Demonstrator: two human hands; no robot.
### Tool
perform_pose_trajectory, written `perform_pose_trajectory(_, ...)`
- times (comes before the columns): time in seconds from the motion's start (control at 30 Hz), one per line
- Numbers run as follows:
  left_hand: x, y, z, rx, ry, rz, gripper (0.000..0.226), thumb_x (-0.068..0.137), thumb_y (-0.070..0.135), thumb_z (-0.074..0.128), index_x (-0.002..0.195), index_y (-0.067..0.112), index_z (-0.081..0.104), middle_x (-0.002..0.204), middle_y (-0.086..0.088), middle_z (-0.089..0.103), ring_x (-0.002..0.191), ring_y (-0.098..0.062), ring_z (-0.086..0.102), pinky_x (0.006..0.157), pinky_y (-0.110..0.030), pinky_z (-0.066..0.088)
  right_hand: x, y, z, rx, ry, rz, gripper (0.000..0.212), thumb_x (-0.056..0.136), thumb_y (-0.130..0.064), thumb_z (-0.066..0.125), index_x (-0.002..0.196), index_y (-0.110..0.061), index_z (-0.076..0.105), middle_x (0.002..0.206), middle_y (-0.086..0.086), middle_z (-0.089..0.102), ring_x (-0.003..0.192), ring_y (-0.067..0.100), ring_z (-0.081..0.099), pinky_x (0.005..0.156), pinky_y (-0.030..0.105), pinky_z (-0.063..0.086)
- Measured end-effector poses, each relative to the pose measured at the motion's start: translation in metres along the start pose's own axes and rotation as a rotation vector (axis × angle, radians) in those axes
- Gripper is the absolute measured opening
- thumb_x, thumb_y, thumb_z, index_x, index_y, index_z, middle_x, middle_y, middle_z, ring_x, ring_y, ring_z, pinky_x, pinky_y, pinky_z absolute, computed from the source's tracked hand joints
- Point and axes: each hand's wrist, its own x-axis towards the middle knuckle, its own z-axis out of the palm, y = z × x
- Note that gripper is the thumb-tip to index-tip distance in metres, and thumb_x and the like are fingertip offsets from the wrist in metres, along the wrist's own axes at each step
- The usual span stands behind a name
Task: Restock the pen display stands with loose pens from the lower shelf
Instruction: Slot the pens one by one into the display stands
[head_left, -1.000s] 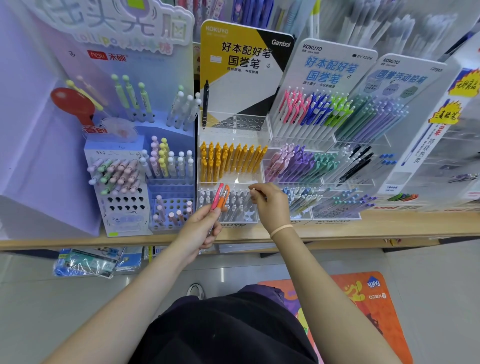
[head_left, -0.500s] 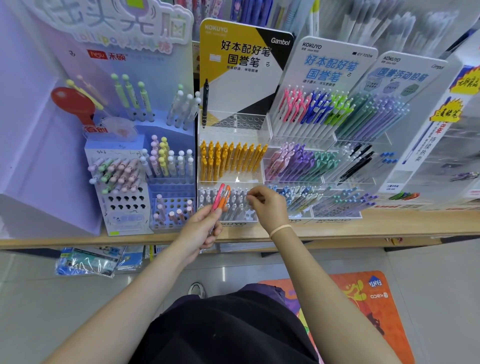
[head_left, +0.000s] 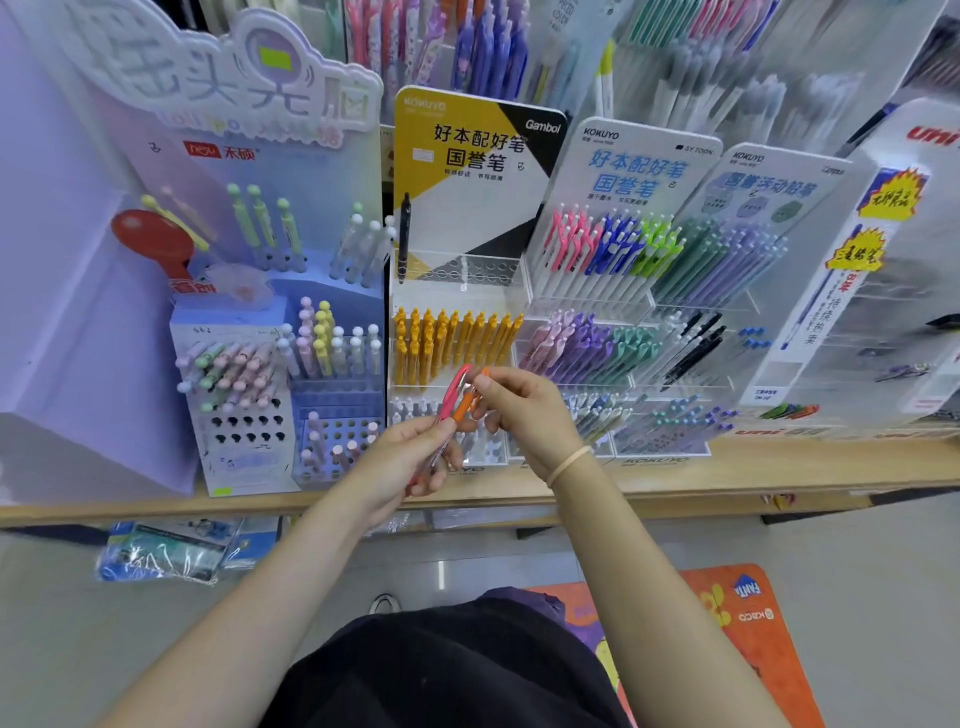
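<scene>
Stationery displays crowd the wooden shelf (head_left: 675, 475) ahead of me, and just beyond my knuckles stands the yellow-headed acrylic stand (head_left: 457, 291), its top rack nearly bare apart from a single black pen (head_left: 404, 236). My left hand (head_left: 400, 462) grips a small bundle, a pink pen (head_left: 453, 391) and an orange pen (head_left: 467, 402), tips fanned up and away from the palm. My right hand (head_left: 519, 410) sits touching the bundle from the other side, thumb and forefinger pinching the orange one near its clip end. To do this well, I judge I should draw that single pen straight out along its length while the left keeps a firm hold on the pink, then carry it up past the row of yellow pens (head_left: 452, 338) to an open hole, barrel upright, so neighbours stay undisturbed.
</scene>
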Motion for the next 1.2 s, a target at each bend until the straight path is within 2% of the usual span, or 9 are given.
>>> perform_pose_trajectory(0.13, 0.004, 0.020, 0.004, 0.127, 0.090, 0.059, 0.023, 0.103, 0.022, 0.054, 0.119, 0.013, 0.068, 0.091, -0.006, 0.073, 0.073, -0.018, 0.068, 0.058, -0.024, 0.052, 0.003, -0.015, -0.011, 0.106, 0.093, -0.010, 0.010, 0.097, -0.014, 0.061, 0.097, -0.005, 0.067, 0.086, 0.008, 0.070, 0.065, 0.014, 0.061, 0.054, 0.023, 0.045)
perform_pose_trajectory(0.2, 0.007, 0.025, 0.004, 0.240, 0.153, 0.120, 0.021, 0.102, 0.019, 0.056, 0.117, 0.021, 0.071, 0.094, 0.001, 0.072, 0.080, -0.010, 0.067, 0.066, -0.021, 0.053, 0.002, -0.023, -0.020, 0.120, 0.140, -0.029, 0.009, 0.097, -0.015, 0.062, 0.095, -0.007, 0.064, 0.079, 0.008, 0.067, 0.060, 0.014, 0.059, 0.051, 0.024, 0.044)
perform_pose_trajectory(0.27, 0.010, 0.033, 0.009, 0.327, 0.168, 0.164, 0.021, 0.101, 0.020, 0.057, 0.114, 0.029, 0.072, 0.079, 0.013, 0.067, 0.069, 0.000, 0.059, 0.060, -0.015, 0.047, -0.002, -0.031, -0.032, 0.094, 0.188, -0.054, 0.010, 0.097, -0.016, 0.062, 0.091, -0.008, 0.062, 0.069, 0.006, 0.062, 0.053, 0.015, 0.054, 0.046, 0.022, 0.041)
perform_pose_trajectory(0.37, 0.024, 0.040, 0.031, 0.359, 0.109, 0.177, 0.019, 0.101, 0.026, 0.056, 0.113, 0.032, 0.070, 0.054, 0.020, 0.049, 0.051, -0.002, 0.042, 0.050, -0.017, 0.035, -0.010, -0.035, -0.056, 0.016, 0.255, -0.050, 0.013, 0.096, -0.021, 0.063, 0.089, -0.011, 0.067, 0.054, -0.001, 0.051, 0.047, 0.015, 0.044, 0.043, 0.021, 0.036)
perform_pose_trajectory(0.63, 0.074, 0.043, 0.133, 0.225, -0.050, 0.160, 0.018, 0.104, 0.027, 0.048, 0.111, 0.020, 0.064, 0.061, 0.006, 0.042, 0.048, -0.008, 0.037, 0.043, -0.017, 0.029, -0.023, -0.039, -0.157, 0.043, 0.386, -0.066, 0.023, 0.100, -0.029, 0.058, 0.095, -0.010, 0.071, 0.068, 0.010, 0.053, 0.050, 0.013, 0.043, 0.046, 0.022, 0.031)
perform_pose_trajectory(0.83, 0.149, -0.001, 0.238, 0.197, -0.023, 0.144, 0.028, 0.100, 0.011, 0.057, 0.086, 0.021, 0.080, 0.069, 0.002, 0.064, 0.066, -0.015, 0.057, 0.062, -0.024, 0.046, -0.033, -0.012, -0.293, 0.087, 0.449, -0.087, 0.015, 0.098, -0.018, 0.060, 0.097, -0.009, 0.073, 0.069, 0.007, 0.060, 0.065, 0.020, 0.055, 0.061, 0.028, 0.046)
perform_pose_trajectory(0.97, 0.199, -0.035, 0.340, 0.145, 0.030, 0.118, 0.016, 0.098, 0.003, 0.057, 0.099, 0.010, 0.072, 0.069, -0.002, 0.067, 0.065, -0.019, 0.059, 0.054, -0.021, 0.049, -0.042, 0.006, -0.422, 0.119, 0.498, -0.130, 0.014, 0.098, -0.015, 0.061, 0.104, -0.009, 0.072, 0.074, 0.004, 0.065, 0.075, 0.024, 0.059, 0.069, 0.035, 0.053)
perform_pose_trajectory(1.1, 0.232, -0.071, 0.423, 0.135, 0.121, 0.131, 0.019, 0.095, -0.002, 0.059, 0.107, 0.010, 0.069, 0.085, -0.006, 0.073, 0.076, -0.016, 0.070, 0.068, -0.022, 0.058, -0.051, 0.004, -0.532, 0.090, 0.442, -0.154, 0.010, 0.097, -0.009, 0.060, 0.102, -0.011, 0.069, 0.083, 0.006, 0.069, 0.075, 0.017, 0.066, 0.075, 0.029, 0.056)
perform_pose_trajectory(1.2, 0.249, -0.093, 0.461, 0.180, 0.213, 0.123, 0.021, 0.094, -0.003, 0.061, 0.112, 0.007, 0.066, 0.090, -0.006, 0.074, 0.076, -0.008, 0.072, 0.068, -0.021, 0.058, -0.049, -0.004, -0.584, 0.094, 0.405, -0.179, 0.012, 0.095, -0.005, 0.061, 0.105, -0.006, 0.068, 0.094, 0.013, 0.070, 0.084, 0.017, 0.069, 0.080, 0.029, 0.059)
